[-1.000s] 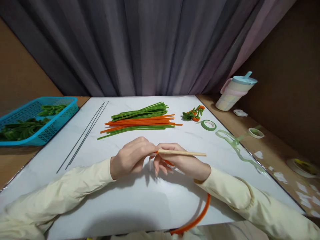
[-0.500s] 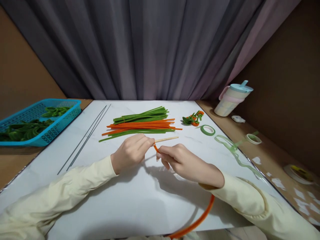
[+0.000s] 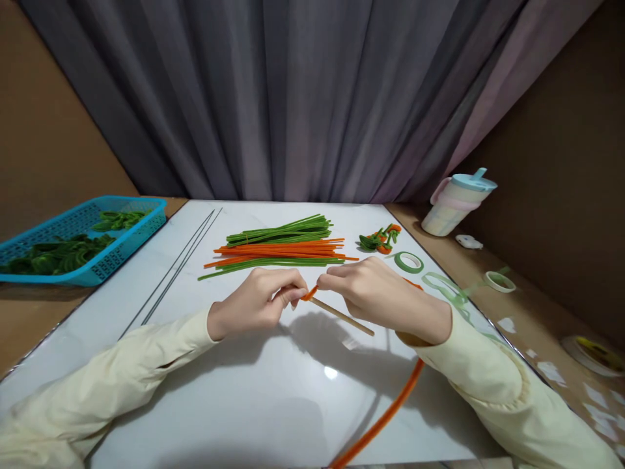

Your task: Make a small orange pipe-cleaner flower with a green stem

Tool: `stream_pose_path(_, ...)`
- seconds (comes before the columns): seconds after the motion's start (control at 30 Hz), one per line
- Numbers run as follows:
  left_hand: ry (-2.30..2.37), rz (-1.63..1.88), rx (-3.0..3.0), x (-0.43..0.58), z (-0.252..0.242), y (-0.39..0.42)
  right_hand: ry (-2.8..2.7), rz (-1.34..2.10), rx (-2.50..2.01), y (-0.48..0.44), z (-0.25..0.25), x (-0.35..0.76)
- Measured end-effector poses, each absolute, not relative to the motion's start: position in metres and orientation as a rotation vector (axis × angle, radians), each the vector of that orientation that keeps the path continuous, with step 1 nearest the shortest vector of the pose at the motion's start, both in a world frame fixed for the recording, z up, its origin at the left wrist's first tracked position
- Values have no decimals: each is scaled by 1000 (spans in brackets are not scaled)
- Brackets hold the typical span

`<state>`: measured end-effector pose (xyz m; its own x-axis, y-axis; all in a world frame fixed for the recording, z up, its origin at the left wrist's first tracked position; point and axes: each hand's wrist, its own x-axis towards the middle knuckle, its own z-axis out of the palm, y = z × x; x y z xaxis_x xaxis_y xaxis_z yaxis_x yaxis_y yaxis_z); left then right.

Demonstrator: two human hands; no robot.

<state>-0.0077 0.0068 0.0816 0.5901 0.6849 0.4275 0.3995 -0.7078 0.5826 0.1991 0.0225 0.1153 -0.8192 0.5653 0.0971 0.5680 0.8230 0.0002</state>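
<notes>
Above the middle of the surface (image 3: 273,397), the left hand (image 3: 258,299) has its grip pinched on a wooden stick (image 3: 344,317) and orange stem (image 3: 309,296); the right hand (image 3: 378,296) grips that stem. The far-right tumbler's (image 3: 450,207) markings are too blurred to read.

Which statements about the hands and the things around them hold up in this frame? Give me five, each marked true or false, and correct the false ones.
1. The left hand holds the wooden stick. True.
2. The right hand lies flat on the table. False: the right hand is raised, its fingertips pinching the orange strip by the stick.
3. The loose orange strips lie between two groups of green strips. True.
4. The basket is red and stands on the right. False: the basket is blue and stands on the left.
5. The cup on the right has a light blue lid. True.
</notes>
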Motion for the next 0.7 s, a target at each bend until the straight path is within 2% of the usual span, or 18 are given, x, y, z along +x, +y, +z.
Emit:
stream_pose_path(0.17,867,863,2243,-8,85,5,-2853,422,-767,33,113,201)
stream_pose_path(0.37,852,934,2141,-5,80,3,-2725,810,-737,39,107,199)
stream_pose_path(0.7,662,1143,2395,-6,75,0,-2176,1958,-727,42,94,191)
